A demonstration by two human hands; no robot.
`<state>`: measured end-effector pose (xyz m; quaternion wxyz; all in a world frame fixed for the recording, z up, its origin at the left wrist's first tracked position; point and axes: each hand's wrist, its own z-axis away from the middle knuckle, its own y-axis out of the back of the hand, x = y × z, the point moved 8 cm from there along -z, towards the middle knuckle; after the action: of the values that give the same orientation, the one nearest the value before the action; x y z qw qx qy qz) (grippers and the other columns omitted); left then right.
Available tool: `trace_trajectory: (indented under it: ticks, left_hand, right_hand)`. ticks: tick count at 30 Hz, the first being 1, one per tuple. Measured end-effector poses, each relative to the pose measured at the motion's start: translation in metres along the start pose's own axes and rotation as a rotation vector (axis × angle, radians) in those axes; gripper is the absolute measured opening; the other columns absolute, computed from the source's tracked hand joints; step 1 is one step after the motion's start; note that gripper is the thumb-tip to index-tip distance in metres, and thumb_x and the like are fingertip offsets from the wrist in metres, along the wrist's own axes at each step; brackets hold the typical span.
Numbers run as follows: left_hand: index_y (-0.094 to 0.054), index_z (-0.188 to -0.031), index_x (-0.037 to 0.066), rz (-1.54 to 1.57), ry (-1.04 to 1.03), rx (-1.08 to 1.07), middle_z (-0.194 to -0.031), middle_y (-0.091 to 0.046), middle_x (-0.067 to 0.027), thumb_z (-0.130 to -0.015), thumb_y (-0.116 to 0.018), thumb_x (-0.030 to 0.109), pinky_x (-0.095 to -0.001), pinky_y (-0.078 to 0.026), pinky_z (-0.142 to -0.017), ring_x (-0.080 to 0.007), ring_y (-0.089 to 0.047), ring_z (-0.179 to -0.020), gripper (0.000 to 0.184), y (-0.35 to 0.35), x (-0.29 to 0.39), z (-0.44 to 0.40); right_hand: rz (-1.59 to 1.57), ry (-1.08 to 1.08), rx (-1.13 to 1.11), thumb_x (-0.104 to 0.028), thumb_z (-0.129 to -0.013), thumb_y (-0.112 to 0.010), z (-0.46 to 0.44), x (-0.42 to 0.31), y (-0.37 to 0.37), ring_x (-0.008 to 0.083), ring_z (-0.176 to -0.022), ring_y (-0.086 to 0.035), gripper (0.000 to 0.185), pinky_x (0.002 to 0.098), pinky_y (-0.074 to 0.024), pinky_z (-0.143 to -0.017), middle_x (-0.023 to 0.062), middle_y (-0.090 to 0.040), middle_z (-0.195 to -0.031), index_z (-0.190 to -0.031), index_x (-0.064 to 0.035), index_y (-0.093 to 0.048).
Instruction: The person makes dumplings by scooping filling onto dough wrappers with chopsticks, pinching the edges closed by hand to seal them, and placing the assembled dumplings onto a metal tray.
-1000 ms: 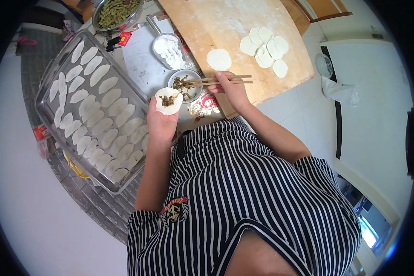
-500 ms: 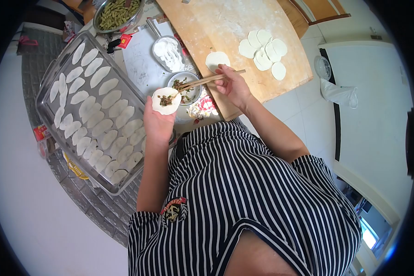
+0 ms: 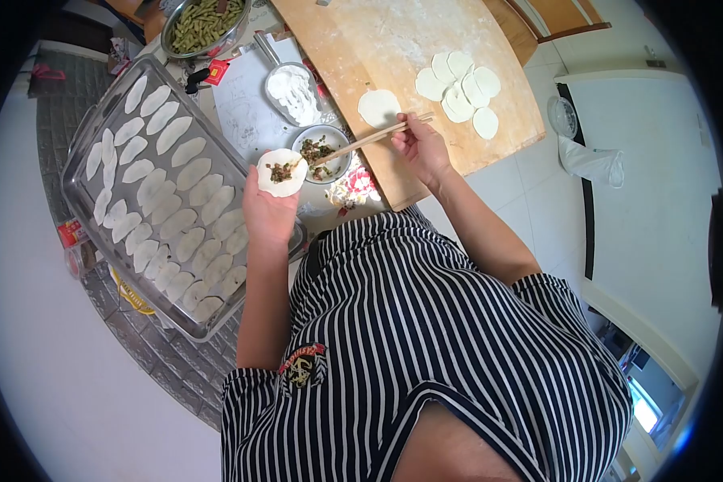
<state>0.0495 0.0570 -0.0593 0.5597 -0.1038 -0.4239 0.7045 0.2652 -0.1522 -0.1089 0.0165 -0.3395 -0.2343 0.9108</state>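
On my left hand (image 3: 271, 210) lies a round dough wrapper (image 3: 282, 183) with brown and green filling (image 3: 280, 171) on its middle. My right hand (image 3: 422, 147) is closed on wooden chopsticks (image 3: 373, 137), whose tips are over the near side of a white bowl (image 3: 344, 169) holding more filling, close to the wrapper. A single wrapper (image 3: 378, 107) lies on the wooden board (image 3: 394, 48) just beyond the chopsticks. Several more wrappers (image 3: 459, 87) overlap in a group farther right on the board.
A metal tray (image 3: 210, 321) with rows of shaped dumplings (image 3: 193, 173) fills the left side. A scoop of white flour (image 3: 294, 92) stands beyond the bowl. At the top left is a metal bowl of green pods (image 3: 208, 26). A chair (image 3: 566, 18) is at the upper right.
My left hand and its wrapper have moved slightly left, away from the bowl. My right hand has shifted right and the chopsticks have tilted, their tips drawing off the filling on the wrapper.
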Motion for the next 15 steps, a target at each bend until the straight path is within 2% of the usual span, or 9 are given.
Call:
trace_trajectory:
  ticks: [2, 4, 10, 15]
  left_hand:
    - [-0.048, -0.129, -0.002, -0.007, 0.0, 0.009, -0.129, -0.054, -0.0155, -0.103, -0.036, 0.03, -0.0477, -0.039, -0.108, -0.0296, -0.049, -0.124, 0.042, 0.001, 0.001, -0.001]
    - [-0.049, -0.128, -0.002, 0.01, 0.009, 0.001, -0.128, -0.054, -0.0155, -0.103, -0.037, 0.029, -0.0477, -0.039, -0.107, -0.0293, -0.05, -0.124, 0.042, 0.002, 0.001, -0.002]
    - [-0.049, -0.127, -0.002, 0.012, 0.009, 0.005, -0.128, -0.055, -0.0155, -0.103, -0.036, 0.028, -0.048, -0.039, -0.107, -0.0297, -0.05, -0.123, 0.041, 0.003, 0.001, -0.001]
    - [-0.049, -0.127, -0.003, 0.019, 0.009, 0.027, -0.128, -0.054, -0.0157, -0.103, -0.038, 0.028, -0.0484, -0.039, -0.107, -0.0301, -0.05, -0.124, 0.04, 0.002, -0.001, 0.0]
  right_hand:
    - [0.024, 0.024, 0.01, -0.025, -0.1, -0.053, -0.008, -0.004, 0.008, 0.0134, -0.071, -0.063, 0.027, 0.0246, -0.0583, -0.065, 0.0058, -0.061, -0.084, -0.107, 0.0003, -0.059]
    - [-0.029, 0.067, 0.172, -0.023, -0.099, -0.054, -0.018, -0.006, 0.028, 0.0167, -0.072, -0.064, 0.026, 0.0246, -0.0594, -0.066, 0.0084, -0.061, -0.083, -0.106, 0.0017, -0.058]
    - [0.066, -0.046, 0.196, -0.018, -0.097, -0.055, -0.023, -0.009, 0.032, 0.0215, -0.073, -0.067, 0.025, 0.0242, -0.0608, -0.064, 0.0159, -0.063, -0.088, -0.107, 0.0057, -0.056]
    - [0.148, -0.041, 0.23, -0.012, -0.095, -0.057, -0.023, -0.018, 0.028, 0.0234, -0.071, -0.068, 0.023, 0.026, -0.0609, -0.059, 0.0181, -0.065, -0.086, -0.102, 0.01, -0.058]
